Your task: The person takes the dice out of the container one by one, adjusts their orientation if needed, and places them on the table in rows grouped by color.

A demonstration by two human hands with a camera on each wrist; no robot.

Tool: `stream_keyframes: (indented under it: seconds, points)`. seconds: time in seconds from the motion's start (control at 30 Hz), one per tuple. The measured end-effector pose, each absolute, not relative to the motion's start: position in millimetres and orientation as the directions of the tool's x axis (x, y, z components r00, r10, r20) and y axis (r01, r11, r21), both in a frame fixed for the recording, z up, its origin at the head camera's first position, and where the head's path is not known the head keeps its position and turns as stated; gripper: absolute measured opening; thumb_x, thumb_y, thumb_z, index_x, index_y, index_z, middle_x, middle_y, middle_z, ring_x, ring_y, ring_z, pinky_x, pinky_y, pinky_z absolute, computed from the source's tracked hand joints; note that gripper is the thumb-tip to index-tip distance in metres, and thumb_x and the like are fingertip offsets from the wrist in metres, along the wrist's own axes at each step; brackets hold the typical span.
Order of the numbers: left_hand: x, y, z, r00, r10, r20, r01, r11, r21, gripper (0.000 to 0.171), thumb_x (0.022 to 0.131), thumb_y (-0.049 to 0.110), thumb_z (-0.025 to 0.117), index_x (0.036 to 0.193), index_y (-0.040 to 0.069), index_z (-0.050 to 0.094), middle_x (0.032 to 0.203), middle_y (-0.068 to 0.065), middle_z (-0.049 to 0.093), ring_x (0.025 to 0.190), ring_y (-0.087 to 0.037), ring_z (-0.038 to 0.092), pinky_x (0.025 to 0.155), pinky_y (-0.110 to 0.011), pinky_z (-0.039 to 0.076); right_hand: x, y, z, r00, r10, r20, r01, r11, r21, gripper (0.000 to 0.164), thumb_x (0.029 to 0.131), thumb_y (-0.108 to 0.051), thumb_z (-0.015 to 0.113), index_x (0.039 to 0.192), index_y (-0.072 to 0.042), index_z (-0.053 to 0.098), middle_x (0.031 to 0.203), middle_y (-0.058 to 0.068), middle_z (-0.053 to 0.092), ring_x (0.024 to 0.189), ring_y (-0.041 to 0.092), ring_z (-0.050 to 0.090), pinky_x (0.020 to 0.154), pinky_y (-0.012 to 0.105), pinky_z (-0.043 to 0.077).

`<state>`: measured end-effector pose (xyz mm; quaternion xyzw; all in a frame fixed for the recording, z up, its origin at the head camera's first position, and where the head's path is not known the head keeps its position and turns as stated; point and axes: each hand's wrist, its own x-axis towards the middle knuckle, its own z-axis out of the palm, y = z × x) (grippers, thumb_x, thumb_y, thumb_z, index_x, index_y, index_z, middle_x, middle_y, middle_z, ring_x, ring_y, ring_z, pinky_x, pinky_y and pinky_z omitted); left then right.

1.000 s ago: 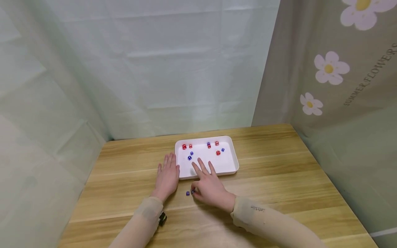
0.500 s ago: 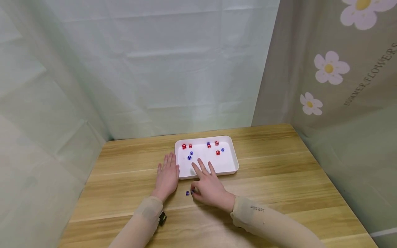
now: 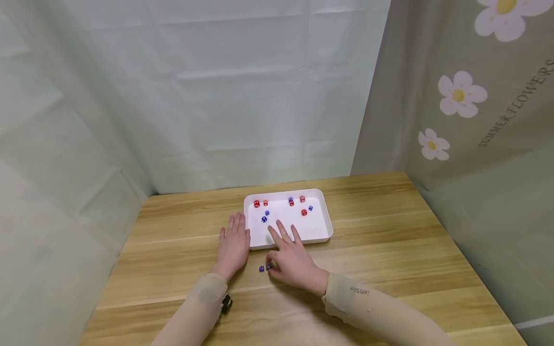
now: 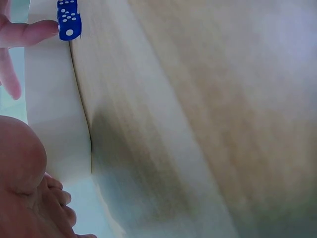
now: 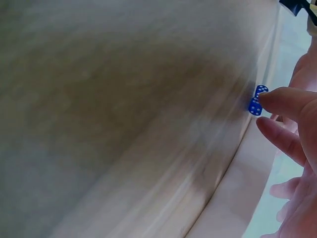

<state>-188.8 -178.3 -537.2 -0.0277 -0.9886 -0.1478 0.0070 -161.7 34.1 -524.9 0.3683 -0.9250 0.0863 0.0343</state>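
Note:
My left hand (image 3: 232,247) lies with straight fingers along the left wall of a white tray (image 3: 318,230). In front of the tray my right hand (image 3: 294,264) pinches a small blue die (image 3: 269,266) between curled thumb and index finger, down at the table. Its other fingers stretch forward over the tray's near rim. A second blue die (image 3: 261,268) sits on the wood just left of the pinched one. The right wrist view shows the thumb (image 5: 285,101) against the pinched die (image 5: 255,107), partly covering the pair. White-dotted faces of both dice (image 4: 69,27) show in the left wrist view.
Inside the tray are several red and blue dice, among them a large red die (image 3: 257,203) and a blue die (image 3: 264,219). The wooden table (image 3: 381,240) extends to both sides. Pale curtains (image 3: 242,105) hang behind and beside it.
Both hands hold their places. Slightly more of the die between the right thumb and index finger shows now; the tray and other dice stay put.

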Motion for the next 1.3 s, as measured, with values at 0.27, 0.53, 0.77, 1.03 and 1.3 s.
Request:
stream_keyframes:
  seconds: [0.27, 0.53, 0.77, 1.03, 1.3]
  points:
    - [-188.7, -177.0, -536.1, -0.998, 0.055, 0.008, 0.055, 0.954, 0.294, 0.061, 0.116, 0.025, 0.038, 0.165, -0.008, 0.025, 0.175, -0.023, 0.021, 0.163, -0.040, 0.015, 0.127, -0.070, 0.018, -163.1, 37.9, -516.5, -0.733, -0.663, 0.153, -0.681, 0.714, -0.163, 0.016, 0.092, -0.046, 0.080, 0.102, -0.033, 0.082, 0.173, 0.018, 0.030, 0.163, 0.043, 0.008, 0.127, 0.070, 0.016]
    - [-188.9, -177.7, -536.9, -0.999, 0.051, -0.003, 0.048, 0.954, 0.295, 0.061, 0.116, 0.025, 0.036, 0.166, -0.008, 0.022, 0.175, -0.023, 0.018, 0.163, -0.040, 0.013, 0.127, -0.070, 0.016, -173.3, 49.8, -504.4, -0.757, -0.629, 0.178, -0.653, 0.717, -0.243, 0.020, 0.095, -0.040, 0.078, 0.109, -0.026, 0.083, 0.174, 0.019, 0.027, 0.164, 0.042, 0.007, 0.130, 0.065, 0.015]
    - [-188.5, -177.6, -536.8, -0.998, 0.057, -0.006, 0.053, 0.953, 0.299, 0.062, 0.116, 0.026, 0.035, 0.167, -0.007, 0.021, 0.176, -0.022, 0.016, 0.163, -0.039, 0.012, 0.128, -0.069, 0.016, -185.6, 64.5, -497.8, -0.783, -0.583, 0.217, -0.622, 0.748, -0.234, 0.016, 0.095, -0.039, 0.080, 0.105, -0.027, 0.082, 0.172, 0.022, 0.030, 0.162, 0.046, 0.012, 0.129, 0.064, 0.022]
    - [-188.5, -177.4, -534.7, -0.998, 0.054, -0.022, 0.044, 0.953, 0.301, 0.063, 0.117, 0.028, 0.034, 0.167, -0.006, 0.019, 0.177, -0.021, 0.014, 0.163, -0.039, 0.010, 0.128, -0.068, 0.014, -202.6, 80.4, -495.1, -0.827, -0.514, 0.226, -0.559, 0.792, -0.247, 0.017, 0.096, -0.040, 0.077, 0.106, -0.026, 0.082, 0.172, 0.023, 0.031, 0.163, 0.045, 0.011, 0.129, 0.063, 0.022]
    - [-188.8, -178.8, -536.7, -0.998, 0.060, -0.015, 0.053, 0.956, 0.287, 0.063, 0.116, 0.027, 0.034, 0.167, -0.007, 0.019, 0.176, -0.022, 0.015, 0.163, -0.040, 0.011, 0.127, -0.069, 0.016, -223.8, 100.0, -496.9, -0.867, -0.440, 0.236, -0.495, 0.820, -0.288, 0.017, 0.097, -0.033, 0.077, 0.107, -0.020, 0.082, 0.167, 0.027, 0.037, 0.160, 0.050, 0.016, 0.124, 0.071, 0.026]
